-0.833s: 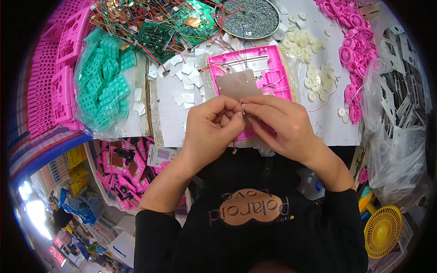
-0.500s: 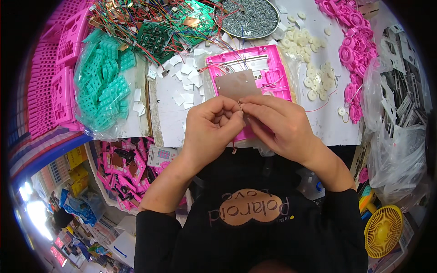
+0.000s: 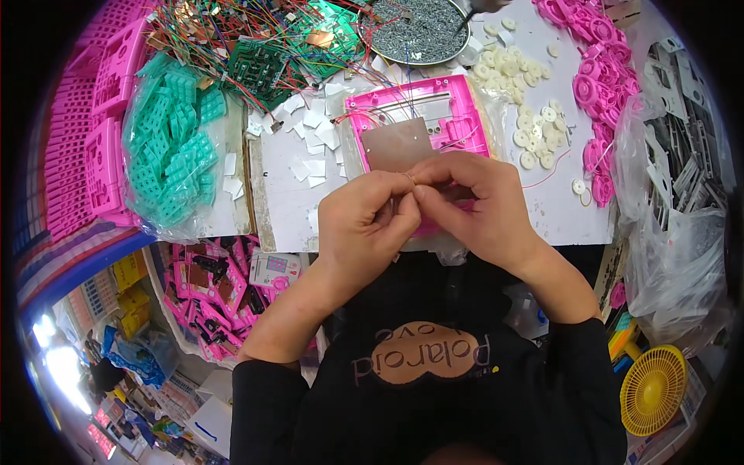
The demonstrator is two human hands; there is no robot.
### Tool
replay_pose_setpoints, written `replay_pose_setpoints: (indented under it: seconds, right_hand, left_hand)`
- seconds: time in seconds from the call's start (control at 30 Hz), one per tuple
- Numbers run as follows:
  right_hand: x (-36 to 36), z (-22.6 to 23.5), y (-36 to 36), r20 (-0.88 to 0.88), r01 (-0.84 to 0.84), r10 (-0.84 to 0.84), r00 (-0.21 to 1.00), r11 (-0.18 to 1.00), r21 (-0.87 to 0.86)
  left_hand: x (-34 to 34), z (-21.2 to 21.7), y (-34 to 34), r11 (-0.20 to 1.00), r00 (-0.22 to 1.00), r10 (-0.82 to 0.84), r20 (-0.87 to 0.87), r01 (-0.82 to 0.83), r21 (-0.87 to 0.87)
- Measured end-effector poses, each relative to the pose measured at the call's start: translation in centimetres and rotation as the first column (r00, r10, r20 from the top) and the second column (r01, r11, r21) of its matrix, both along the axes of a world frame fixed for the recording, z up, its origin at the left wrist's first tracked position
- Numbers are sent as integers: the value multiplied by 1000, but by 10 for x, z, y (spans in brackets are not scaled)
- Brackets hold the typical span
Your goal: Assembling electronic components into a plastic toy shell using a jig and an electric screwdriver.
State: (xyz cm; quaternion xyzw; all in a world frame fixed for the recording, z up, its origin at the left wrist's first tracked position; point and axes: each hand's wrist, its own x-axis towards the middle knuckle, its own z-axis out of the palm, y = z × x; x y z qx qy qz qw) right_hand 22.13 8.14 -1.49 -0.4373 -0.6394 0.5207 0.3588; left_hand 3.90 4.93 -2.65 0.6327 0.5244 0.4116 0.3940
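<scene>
My left hand (image 3: 370,221) and my right hand (image 3: 477,201) meet over the near edge of a pink plastic housing (image 3: 457,105) on the white table (image 3: 287,209). Both pinch the lower edge of a thin brown-grey board (image 3: 397,145) that stands up out of the housing. Fingertips of the two hands touch each other at the middle. Thin red wires (image 3: 542,177) run from the housing. The part held between the fingertips is hidden by the fingers.
A bag of teal plastic parts (image 3: 172,151) lies at the left beside pink frames (image 3: 85,132). Green circuit boards with coloured wires (image 3: 263,54), a metal bowl of screws (image 3: 418,31), white discs (image 3: 527,101), pink rings (image 3: 597,77) and a bag of grey parts (image 3: 682,178) surround the housing.
</scene>
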Motion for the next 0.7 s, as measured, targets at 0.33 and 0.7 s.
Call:
replay_pose_setpoints:
  seconds: [0.33, 0.7]
  right_hand:
    - [1, 1, 3, 50, -13, 12, 999, 1000, 24]
    - [4, -2, 5, -12, -32, 32, 999, 997, -70]
  left_hand:
    - [2, -6, 2, 985, 996, 23, -82, -9, 171]
    - [-1, -4, 1, 983, 977, 62, 206, -25, -181]
